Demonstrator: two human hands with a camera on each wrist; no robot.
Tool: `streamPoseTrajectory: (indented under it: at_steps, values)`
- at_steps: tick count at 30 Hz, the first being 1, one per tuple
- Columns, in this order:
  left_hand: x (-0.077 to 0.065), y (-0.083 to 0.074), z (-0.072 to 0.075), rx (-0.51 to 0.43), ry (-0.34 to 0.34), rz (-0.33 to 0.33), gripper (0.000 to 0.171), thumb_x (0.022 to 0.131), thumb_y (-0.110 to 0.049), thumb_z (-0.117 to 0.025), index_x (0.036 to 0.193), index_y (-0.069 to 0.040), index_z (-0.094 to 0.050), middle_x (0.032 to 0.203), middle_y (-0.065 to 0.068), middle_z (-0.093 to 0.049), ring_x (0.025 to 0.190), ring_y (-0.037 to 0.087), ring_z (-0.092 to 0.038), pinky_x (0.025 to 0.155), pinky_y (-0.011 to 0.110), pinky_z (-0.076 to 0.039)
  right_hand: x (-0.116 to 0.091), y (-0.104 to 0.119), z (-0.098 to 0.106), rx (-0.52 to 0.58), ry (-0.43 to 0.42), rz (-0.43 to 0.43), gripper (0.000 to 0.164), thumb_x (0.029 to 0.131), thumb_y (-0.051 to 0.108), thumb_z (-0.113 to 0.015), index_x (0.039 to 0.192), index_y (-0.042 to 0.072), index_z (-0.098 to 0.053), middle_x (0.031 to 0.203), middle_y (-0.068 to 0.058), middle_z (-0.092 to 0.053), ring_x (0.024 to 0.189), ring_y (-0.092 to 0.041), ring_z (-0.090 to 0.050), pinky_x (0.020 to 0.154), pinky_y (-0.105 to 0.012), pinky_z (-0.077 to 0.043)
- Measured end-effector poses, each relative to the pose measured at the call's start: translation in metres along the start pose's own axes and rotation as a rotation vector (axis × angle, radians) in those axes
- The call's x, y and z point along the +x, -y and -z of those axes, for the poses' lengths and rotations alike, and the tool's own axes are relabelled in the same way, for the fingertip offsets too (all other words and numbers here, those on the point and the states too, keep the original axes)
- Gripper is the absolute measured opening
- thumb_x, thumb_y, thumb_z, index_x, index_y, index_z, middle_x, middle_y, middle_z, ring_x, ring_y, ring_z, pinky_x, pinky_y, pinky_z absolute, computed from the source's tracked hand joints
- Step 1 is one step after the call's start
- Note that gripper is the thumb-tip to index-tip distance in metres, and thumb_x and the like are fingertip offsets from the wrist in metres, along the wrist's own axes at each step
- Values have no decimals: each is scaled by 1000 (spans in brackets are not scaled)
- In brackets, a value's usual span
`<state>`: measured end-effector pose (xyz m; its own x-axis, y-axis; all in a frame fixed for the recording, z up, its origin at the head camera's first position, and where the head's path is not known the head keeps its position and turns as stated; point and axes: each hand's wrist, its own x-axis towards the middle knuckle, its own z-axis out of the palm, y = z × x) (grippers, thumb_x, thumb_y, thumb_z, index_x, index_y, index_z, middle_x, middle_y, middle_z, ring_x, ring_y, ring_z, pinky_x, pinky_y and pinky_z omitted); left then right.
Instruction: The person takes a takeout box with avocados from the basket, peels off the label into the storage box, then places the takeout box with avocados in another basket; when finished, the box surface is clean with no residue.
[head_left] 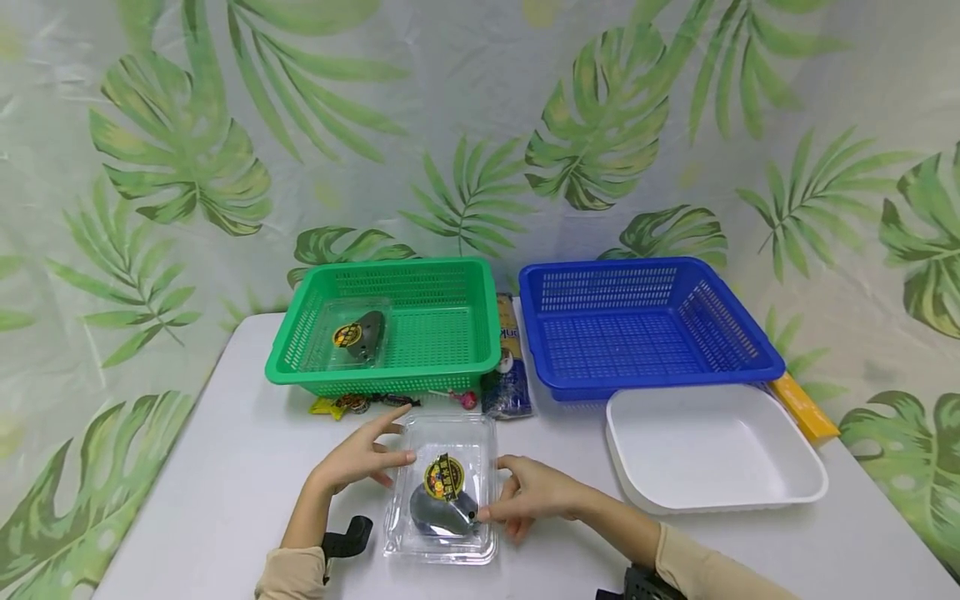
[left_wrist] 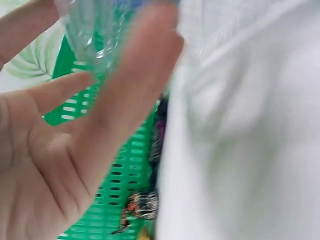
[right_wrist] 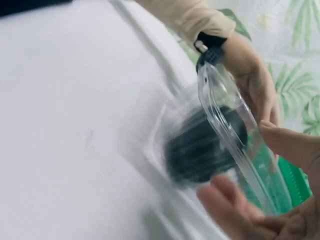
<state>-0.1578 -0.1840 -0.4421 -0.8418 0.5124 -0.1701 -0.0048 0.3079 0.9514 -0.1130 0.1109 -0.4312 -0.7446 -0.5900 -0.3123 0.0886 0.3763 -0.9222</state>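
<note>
A lidded clear plastic box with a round black-and-yellow sticker is in front of me at the near middle of the white table. Inside it lies a dark, rounded teardrop-shaped thing. My left hand holds the box by its left side, thumb over the lid and index finger stretched to the far corner. On the other side my right hand pinches the right edge, thumb on top and fingers below; the right wrist view shows this thumb against the clear plastic. The left wrist view is blurred.
A green basket at the back left contains another such box. Right of it are a blue basket, a white tub and a yellow-orange carton. Wrapped sweets, a lollipop and a blue packet lie behind the box.
</note>
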Motion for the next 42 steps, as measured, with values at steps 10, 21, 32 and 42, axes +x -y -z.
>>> streamPoseTrajectory:
  at_steps: [10, 21, 32, 42]
  values:
    - [6, 6, 1, -40, 12, -21, 79, 83, -17, -72, 144, 4, -28, 132, 37, -39, 91, 28, -65, 60, 39, -57, 25, 25, 11, -624, -392, 342, 61, 81, 29, -75, 129, -1, -54, 100, -14, -56, 88, -25, -54, 69, -31, -46]
    - [9, 9, 2, -78, 53, 18, 80, 83, -15, -71, 146, 0, -24, 135, 36, -33, 97, 29, -60, 59, 35, -54, 56, 42, -15, -1039, -269, 346, 55, 82, 48, -69, 117, 6, -66, 106, -5, -56, 93, -18, -44, 72, -28, -35]
    - [9, 9, 1, -85, 56, 11, 80, 84, -14, -71, 146, 0, -23, 134, 36, -35, 92, 27, -60, 56, 32, -53, 57, 41, -20, -1013, -263, 400, 21, 84, 38, -70, 86, 17, -68, 91, 3, -54, 84, -13, -44, 73, -26, -36]
    - [11, 9, 0, -82, 58, 21, 80, 83, -16, -72, 146, -1, -25, 133, 36, -35, 92, 26, -60, 56, 33, -53, 57, 43, -22, -996, -246, 431, 20, 83, 28, -72, 93, 11, -70, 83, 0, -60, 74, -11, -51, 67, -26, -43]
